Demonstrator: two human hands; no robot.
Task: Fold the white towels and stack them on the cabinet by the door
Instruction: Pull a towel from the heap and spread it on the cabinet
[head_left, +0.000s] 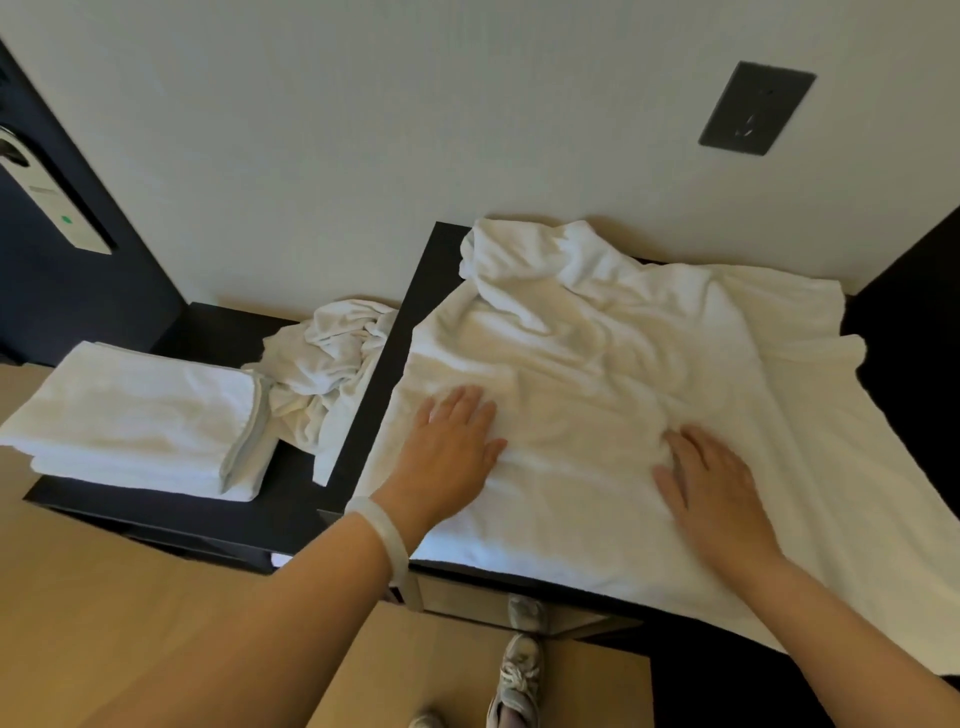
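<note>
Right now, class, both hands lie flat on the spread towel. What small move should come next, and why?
Probably sweep both hands outward to smooth it before folding: the spread towel is wrinkled and bunched at its far corner, and the left hand and right hand press flat on it.

Spread towel (623, 364) covering tabletop (436, 260), folded stack (140, 415) at left end of lower cabinet (291, 493), crumpled towel (327, 364) between them

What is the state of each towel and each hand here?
Large towel: spread out, wrinkled, unfolded.
Folded towels: stacked on the low cabinet.
Crumpled towel: bunched beside the folded towels.
Left hand: open, flat on the large towel.
Right hand: open, flat on the large towel.
</note>
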